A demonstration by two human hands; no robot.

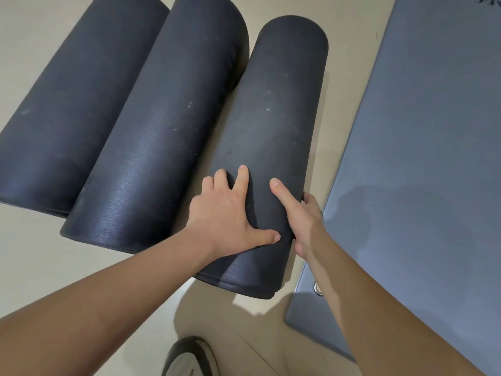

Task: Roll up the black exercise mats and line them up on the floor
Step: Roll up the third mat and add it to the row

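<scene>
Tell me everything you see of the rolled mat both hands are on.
The rightmost black rolled foam mat lies on the beige floor, fully rolled, matte with pale specks, layered edges at its near end. Left hand presses flat on top; right hand cups its right side. A floor gap separates it from the flat grey mat.

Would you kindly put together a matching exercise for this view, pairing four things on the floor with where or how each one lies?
Column one:
1. Right-hand rolled mat
2. Middle rolled mat
3. Flat grey mat
4. Shoe

Column two:
A. Spread out unrolled at the right of the view
B. At the bottom edge, between the two forearms
C. Under both hands, the left hand on top and the right hand at its side
D. Lying between two other rolls, untouched

Pairs: 1-C, 2-D, 3-A, 4-B
</scene>
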